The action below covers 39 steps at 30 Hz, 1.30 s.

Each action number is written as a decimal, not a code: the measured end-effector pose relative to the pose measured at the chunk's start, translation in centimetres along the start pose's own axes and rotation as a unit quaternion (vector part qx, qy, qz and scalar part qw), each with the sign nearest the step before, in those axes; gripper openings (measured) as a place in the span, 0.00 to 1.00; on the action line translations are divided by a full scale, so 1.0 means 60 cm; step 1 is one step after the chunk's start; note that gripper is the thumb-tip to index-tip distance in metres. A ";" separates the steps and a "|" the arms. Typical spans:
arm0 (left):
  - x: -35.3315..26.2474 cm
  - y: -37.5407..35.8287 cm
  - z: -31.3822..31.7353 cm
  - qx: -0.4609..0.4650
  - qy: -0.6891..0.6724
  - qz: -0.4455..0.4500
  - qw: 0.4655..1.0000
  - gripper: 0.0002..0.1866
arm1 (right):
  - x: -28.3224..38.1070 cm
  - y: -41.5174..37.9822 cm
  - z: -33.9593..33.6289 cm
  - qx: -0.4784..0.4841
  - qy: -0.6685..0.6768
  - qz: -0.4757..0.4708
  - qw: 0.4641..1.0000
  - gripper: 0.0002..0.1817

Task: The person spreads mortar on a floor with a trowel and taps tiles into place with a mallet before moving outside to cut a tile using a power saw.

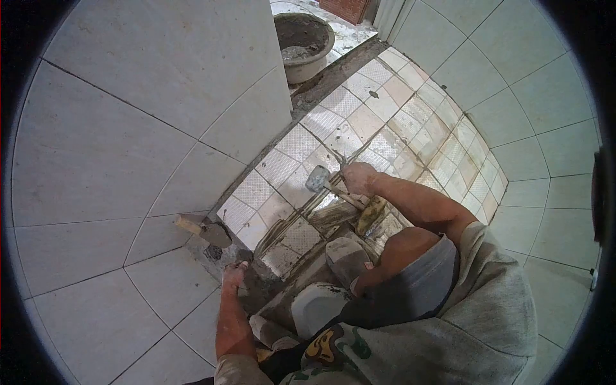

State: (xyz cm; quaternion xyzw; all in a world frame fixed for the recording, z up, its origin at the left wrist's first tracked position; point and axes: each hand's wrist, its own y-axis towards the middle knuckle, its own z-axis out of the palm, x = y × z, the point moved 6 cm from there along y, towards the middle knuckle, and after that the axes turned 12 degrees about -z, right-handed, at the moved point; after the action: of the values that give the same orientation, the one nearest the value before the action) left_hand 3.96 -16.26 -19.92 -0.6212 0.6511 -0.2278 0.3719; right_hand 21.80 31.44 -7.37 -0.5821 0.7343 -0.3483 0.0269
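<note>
Mallet [318,179]: head on floor tiles [277,168]
Right hand [360,177]: just right of the mallet's head
Left hand [235,274]: left of the mallet, near the trowel [215,235]
Fingers: too small here to tell open from gripping

Floor tiles [364,122] — glossy, dirt-streaked.
</note>
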 end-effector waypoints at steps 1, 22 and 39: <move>-0.012 -0.015 -0.010 -0.027 0.016 -0.015 0.999 0.23 | 0.000 0.000 -0.001 -0.002 -0.005 -0.006 1.000 0.23; -0.049 -0.052 -0.023 0.075 0.021 -0.038 0.996 0.29 | 0.002 -0.004 -0.006 -0.003 -0.009 -0.012 1.000 0.22; -0.037 -0.037 -0.018 0.011 0.026 -0.032 0.999 0.25 | -0.001 0.001 -0.003 -0.007 -0.009 -0.012 1.000 0.17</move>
State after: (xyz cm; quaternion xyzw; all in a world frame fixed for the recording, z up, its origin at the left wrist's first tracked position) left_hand 4.41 -14.57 -17.12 -0.6314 0.6379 -0.2630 0.3539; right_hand 21.70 31.58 -7.28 -0.5939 0.7296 -0.3381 0.0257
